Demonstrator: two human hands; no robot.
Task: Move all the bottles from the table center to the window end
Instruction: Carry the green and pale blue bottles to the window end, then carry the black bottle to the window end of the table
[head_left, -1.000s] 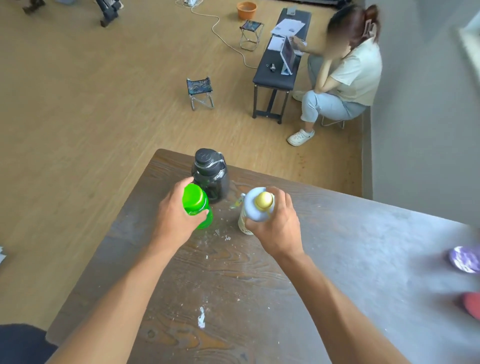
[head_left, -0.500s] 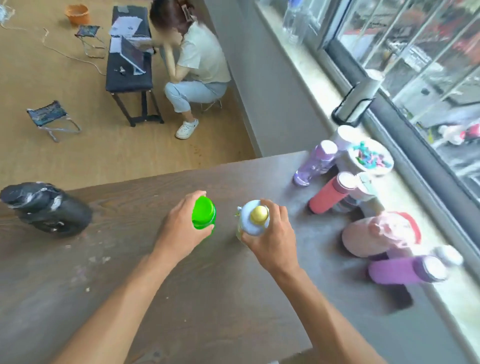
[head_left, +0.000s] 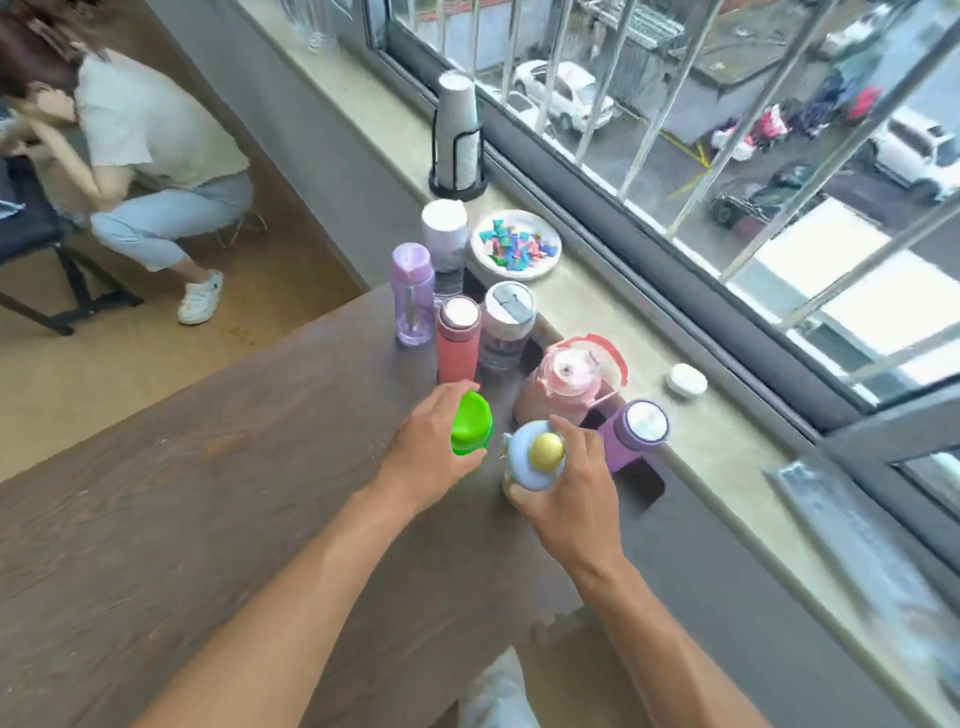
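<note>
Two bottles gripped: green bottle (head_left: 471, 423) in left hand (head_left: 431, 453); blue-lidded bottle (head_left: 535, 457) in right hand (head_left: 563, 493)

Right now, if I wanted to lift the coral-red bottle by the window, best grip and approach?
Wrap the coral-red bottle around its upper body just under the white cap, coming from the table-centre side. It stands upright and is a plain cylinder with no handle showing. The clear tumbler crowds its window side and the lilac bottle stands close behind, so those sides look blocked.

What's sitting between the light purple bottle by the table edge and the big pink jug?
In the head view, two bottles stand between the light purple bottle and the pink jug: a coral-red bottle and, beside it, a clear tumbler with a grey lid.
</note>
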